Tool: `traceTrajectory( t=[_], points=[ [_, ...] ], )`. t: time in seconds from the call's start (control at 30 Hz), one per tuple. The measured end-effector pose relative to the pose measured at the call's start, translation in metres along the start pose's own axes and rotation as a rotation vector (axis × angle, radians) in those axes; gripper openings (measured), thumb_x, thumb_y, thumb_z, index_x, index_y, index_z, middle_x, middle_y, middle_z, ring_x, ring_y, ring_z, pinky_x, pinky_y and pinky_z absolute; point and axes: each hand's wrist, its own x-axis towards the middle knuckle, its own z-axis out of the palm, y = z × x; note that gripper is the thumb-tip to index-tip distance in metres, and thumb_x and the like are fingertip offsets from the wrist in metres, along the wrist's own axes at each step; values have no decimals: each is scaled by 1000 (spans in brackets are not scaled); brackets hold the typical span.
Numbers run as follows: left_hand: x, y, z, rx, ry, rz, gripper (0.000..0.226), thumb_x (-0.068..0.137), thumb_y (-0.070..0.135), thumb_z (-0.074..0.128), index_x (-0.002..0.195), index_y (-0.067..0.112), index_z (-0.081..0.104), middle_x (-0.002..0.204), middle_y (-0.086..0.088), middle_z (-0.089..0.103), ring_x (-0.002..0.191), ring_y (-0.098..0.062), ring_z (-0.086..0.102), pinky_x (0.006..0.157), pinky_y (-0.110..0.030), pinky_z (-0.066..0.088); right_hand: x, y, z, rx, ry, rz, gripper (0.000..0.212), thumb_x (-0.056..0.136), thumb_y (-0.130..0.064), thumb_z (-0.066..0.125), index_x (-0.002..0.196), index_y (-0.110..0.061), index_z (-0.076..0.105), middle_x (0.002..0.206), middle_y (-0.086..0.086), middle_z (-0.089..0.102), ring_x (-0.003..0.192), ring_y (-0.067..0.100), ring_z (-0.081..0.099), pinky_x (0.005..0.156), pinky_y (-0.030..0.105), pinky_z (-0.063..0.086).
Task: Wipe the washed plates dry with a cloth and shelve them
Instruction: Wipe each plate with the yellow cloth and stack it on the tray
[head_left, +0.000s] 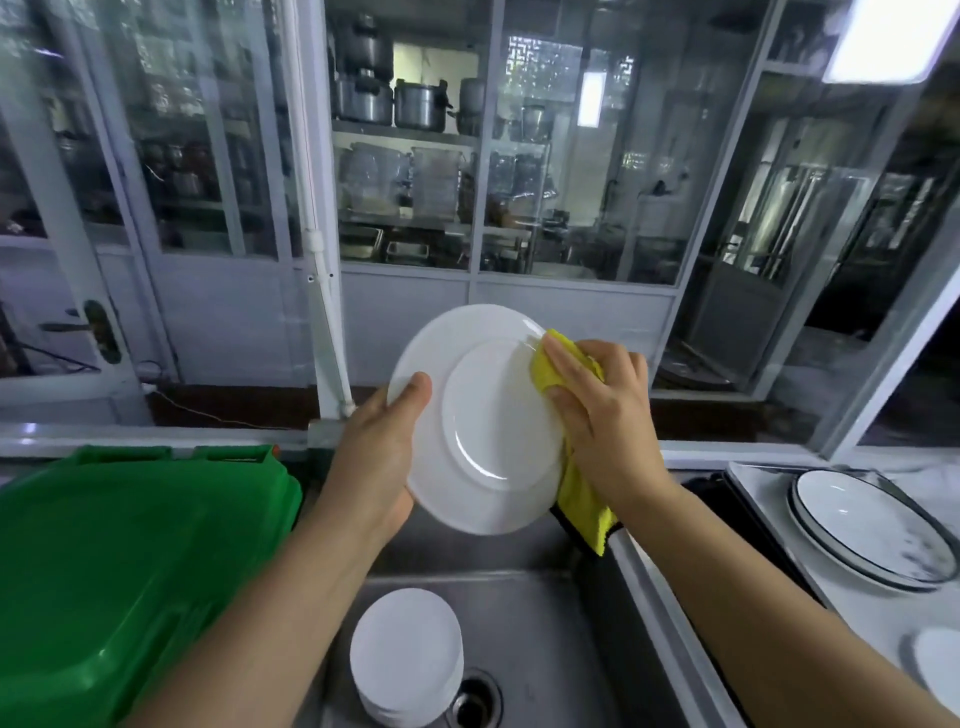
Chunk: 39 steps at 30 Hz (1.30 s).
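The left hand (382, 452) grips the white plate (478, 415) by its rim above the sink (545, 623); the right hand (602, 410) presses a yellow cloth (543, 371) to its underside. Stiff, breakable and likely slippery when wet, it is best held by the rim.

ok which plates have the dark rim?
The stacked plates on the white counter at right, beyond the right hand. The held plate and the sink stack are plain white.
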Motion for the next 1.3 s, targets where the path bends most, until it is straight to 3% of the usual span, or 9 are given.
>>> traceTrajectory(
  t=[0.17,0.3,0.43,0.6,0.83,0.9,1.0,1.13,1.3],
  points=[
    [6,-29,-5,12,14,-78,13,95,26,55,103,23,64,84,16,72,87,-7,68,77,-31,50,-53,27,-23,-30,40,164,39,90,-25,55,128,-16,61,114,9,54,98,14,34,89,16,25],
    [-4,-58,13,20,-11,-188,24,94,29,55,115,18,60,109,0,68,100,-18,63,90,-34,48,-99,51,-53,-87,31,339,40,90,-22,54,130,-18,59,115,6,53,103,19,36,91,29,31],
    [-19,-88,48,66,-102,-248,11,95,29,53,91,25,63,85,10,70,82,-11,65,68,-29,48,-145,77,-89,-137,86,484,41,90,-20,53,131,-17,58,116,7,53,105,19,36,93,32,30],
    [-43,-134,110,160,-204,-323,7,92,26,58,90,22,64,94,0,70,92,-25,65,88,-47,51,-206,124,-140,-168,135,652,41,92,-7,59,131,-17,58,117,8,54,108,29,44,95,38,37],
    [-90,-219,233,271,-461,-363,11,90,19,61,100,20,66,95,0,74,96,-24,66,84,-40,51,-278,208,-236,-139,271,914,42,91,-2,60,128,-20,59,110,-2,47,110,26,43,96,31,33],
    [-104,-249,274,333,-565,-367,13,90,21,61,102,22,66,99,-1,74,96,-23,67,85,-41,52,-293,235,-268,-136,333,940,41,90,-1,62,126,-21,60,107,-4,47,106,18,44,94,19,34],
    [-126,-298,334,522,-681,-315,6,91,22,62,93,25,66,91,3,72,90,-20,67,81,-36,53,-314,275,-314,-191,426,935,42,88,2,63,124,-20,59,107,0,49,100,6,42,85,0,29],
    [-150,-357,398,829,-828,-140,6,90,27,61,90,26,67,82,5,67,86,-20,64,78,-34,49,-345,329,-362,-298,452,966,40,88,-1,64,126,-13,60,109,2,50,100,6,40,85,-2,26],
    [-167,-422,449,1214,-1231,476,29,96,38,47,121,34,60,99,2,71,91,-22,65,73,-28,46,-376,370,-389,-264,476,1057,43,89,-3,64,122,-29,55,104,-11,50,107,18,45,89,1,27]
  ],
)
